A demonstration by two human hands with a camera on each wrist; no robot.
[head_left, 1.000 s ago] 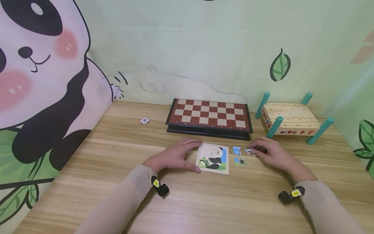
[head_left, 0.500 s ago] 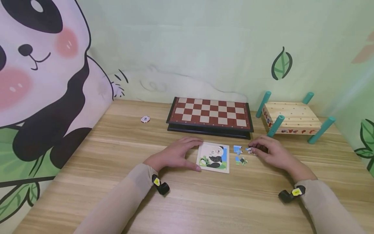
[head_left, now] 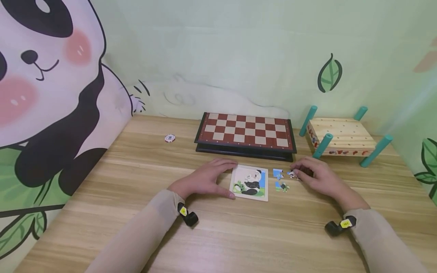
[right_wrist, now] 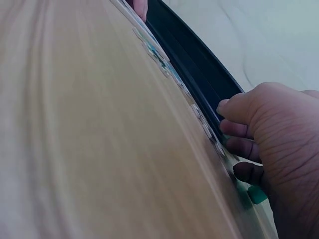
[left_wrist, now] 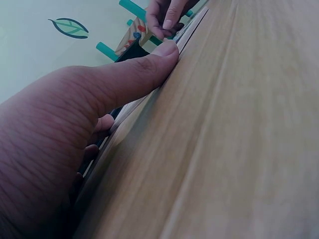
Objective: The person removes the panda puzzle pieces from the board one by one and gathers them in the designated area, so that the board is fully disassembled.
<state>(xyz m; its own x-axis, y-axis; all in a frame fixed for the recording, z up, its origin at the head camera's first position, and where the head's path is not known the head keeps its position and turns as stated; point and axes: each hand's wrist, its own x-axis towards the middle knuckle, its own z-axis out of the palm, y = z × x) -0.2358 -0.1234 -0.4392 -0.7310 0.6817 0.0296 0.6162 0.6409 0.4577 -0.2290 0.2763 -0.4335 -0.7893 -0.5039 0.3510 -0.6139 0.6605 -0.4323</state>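
A square wooden puzzle tray (head_left: 250,199) with a panda picture lies flat on the table, its left column bare of coloured background. My left hand (head_left: 206,178) holds it at the left side, thumb on the near corner and fingertips on the far corner. Three loose jigsaw pieces lie right of the tray: a blue piece (head_left: 278,174), a green and black piece (head_left: 282,186) and a black-and-white piece (head_left: 293,174). Over this last piece hovers my right hand (head_left: 315,176), fingers loosely bent. In the right wrist view, the thumb and fingertips stand apart, just above the flat pieces (right_wrist: 207,128).
Behind the tray sits a black-edged folding chessboard (head_left: 246,131) with red and cream squares. A wooden pegboard (head_left: 341,134) on teal legs stands at the back right. A poker chip (head_left: 169,138) lies at the back left, before the panda-printed wall cloth (head_left: 218,68).
My right thumb has lifted slightly off the black-and-white piece, so more of that piece shows. The left hand and the tray keep their places; the head view has tilted a little.
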